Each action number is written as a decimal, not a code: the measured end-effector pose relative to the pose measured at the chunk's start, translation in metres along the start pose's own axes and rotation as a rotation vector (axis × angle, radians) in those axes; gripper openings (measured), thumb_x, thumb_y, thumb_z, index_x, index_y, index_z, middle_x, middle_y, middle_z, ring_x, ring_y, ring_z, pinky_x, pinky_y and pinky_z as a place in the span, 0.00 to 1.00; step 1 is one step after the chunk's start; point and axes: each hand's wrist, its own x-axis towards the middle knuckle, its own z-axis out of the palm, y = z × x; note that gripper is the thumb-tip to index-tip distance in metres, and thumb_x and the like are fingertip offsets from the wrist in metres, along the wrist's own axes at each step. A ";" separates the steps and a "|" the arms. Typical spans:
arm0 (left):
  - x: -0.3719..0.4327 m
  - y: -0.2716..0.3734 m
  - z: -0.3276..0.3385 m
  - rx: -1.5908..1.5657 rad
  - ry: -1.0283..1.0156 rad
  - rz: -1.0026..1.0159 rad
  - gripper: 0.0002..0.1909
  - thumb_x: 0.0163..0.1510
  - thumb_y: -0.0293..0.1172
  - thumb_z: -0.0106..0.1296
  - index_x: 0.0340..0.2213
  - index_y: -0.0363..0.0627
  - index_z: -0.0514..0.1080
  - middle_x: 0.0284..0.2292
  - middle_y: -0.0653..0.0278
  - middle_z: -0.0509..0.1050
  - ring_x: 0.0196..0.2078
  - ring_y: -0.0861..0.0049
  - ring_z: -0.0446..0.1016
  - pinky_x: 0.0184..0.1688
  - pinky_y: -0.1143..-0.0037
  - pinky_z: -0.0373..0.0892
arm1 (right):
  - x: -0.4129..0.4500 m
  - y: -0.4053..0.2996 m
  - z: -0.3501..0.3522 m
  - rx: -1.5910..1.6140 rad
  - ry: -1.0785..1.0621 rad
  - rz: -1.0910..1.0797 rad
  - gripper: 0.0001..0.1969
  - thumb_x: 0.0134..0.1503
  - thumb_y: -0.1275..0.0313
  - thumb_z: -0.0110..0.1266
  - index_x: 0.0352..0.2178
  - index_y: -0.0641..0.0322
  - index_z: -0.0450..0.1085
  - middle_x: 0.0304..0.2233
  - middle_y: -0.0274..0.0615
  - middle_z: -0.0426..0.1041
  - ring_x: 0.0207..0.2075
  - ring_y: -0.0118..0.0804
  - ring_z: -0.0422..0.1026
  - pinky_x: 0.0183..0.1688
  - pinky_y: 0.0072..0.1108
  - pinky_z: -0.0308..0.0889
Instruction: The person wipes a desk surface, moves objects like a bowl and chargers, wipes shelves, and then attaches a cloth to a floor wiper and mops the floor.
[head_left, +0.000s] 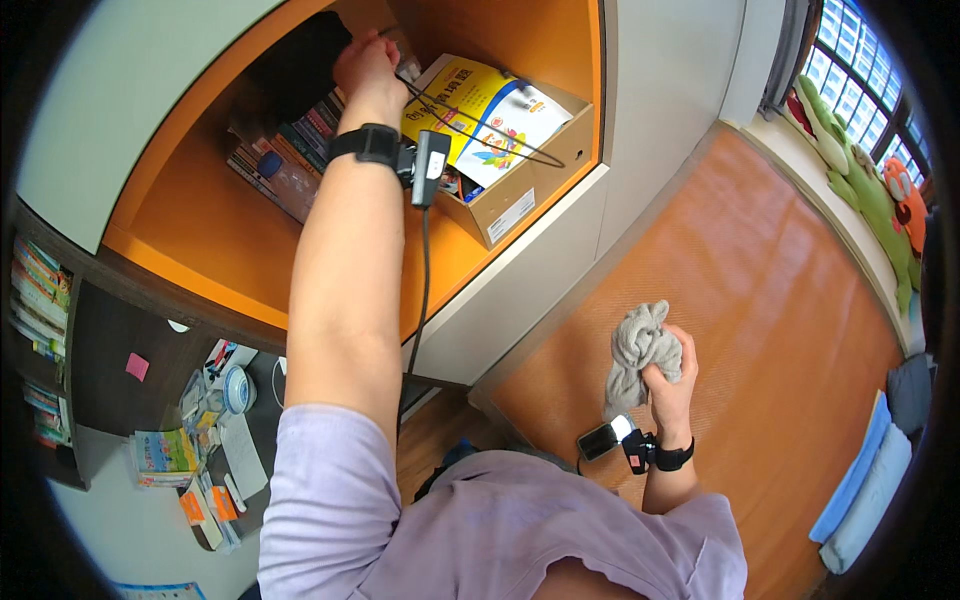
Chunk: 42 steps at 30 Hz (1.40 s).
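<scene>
My left hand (367, 71) reaches into an orange-lined cabinet compartment (202, 232), fingers curled. A thin black cord (495, 135) runs from it and loops over a yellow and white printed packet (480, 112). Beside the hand is a dark black object (292, 67), its kind unclear; whether my fingers also grip it is hidden. The packet lies in an open cardboard box (517, 202). My right hand (673, 382) holds a crumpled grey cloth (641, 352) above the orange-brown mat (757, 300).
Books (300, 142) and a blue-capped bottle (281, 169) stand in the compartment. At left, a desk (262, 442) bears a bowl (239, 390), booklets and papers. Plush toys (862, 187) lie along the windowsill. Folded blue bedding (862, 480) is at right. A cable (421, 300) trails from my left wrist device.
</scene>
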 end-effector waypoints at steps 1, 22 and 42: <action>0.003 -0.014 0.000 -0.011 0.068 -0.021 0.05 0.49 0.21 0.44 0.30 0.37 0.68 0.26 0.62 0.70 0.27 0.77 0.69 0.31 0.81 0.66 | -0.001 0.000 -0.001 -0.002 0.002 -0.002 0.20 0.36 0.83 0.46 0.37 0.64 0.63 0.34 0.36 0.65 0.37 0.27 0.64 0.43 0.19 0.59; -0.122 -0.033 -0.065 1.175 -0.331 0.006 0.32 0.54 0.37 0.36 0.54 0.36 0.39 0.50 0.37 0.52 0.56 0.49 0.45 0.56 0.59 0.40 | 0.016 -0.030 0.120 -0.169 -0.728 -0.127 0.22 0.33 0.80 0.50 0.37 0.62 0.66 0.34 0.42 0.69 0.37 0.35 0.68 0.42 0.22 0.61; -0.143 -0.074 -0.178 1.765 -0.209 0.024 0.18 0.46 0.39 0.42 0.38 0.48 0.68 0.38 0.56 0.62 0.46 0.65 0.57 0.46 0.60 0.46 | 0.053 -0.059 0.230 -0.646 -0.334 -0.736 0.29 0.34 0.76 0.57 0.43 0.57 0.61 0.43 0.51 0.63 0.42 0.50 0.63 0.43 0.30 0.61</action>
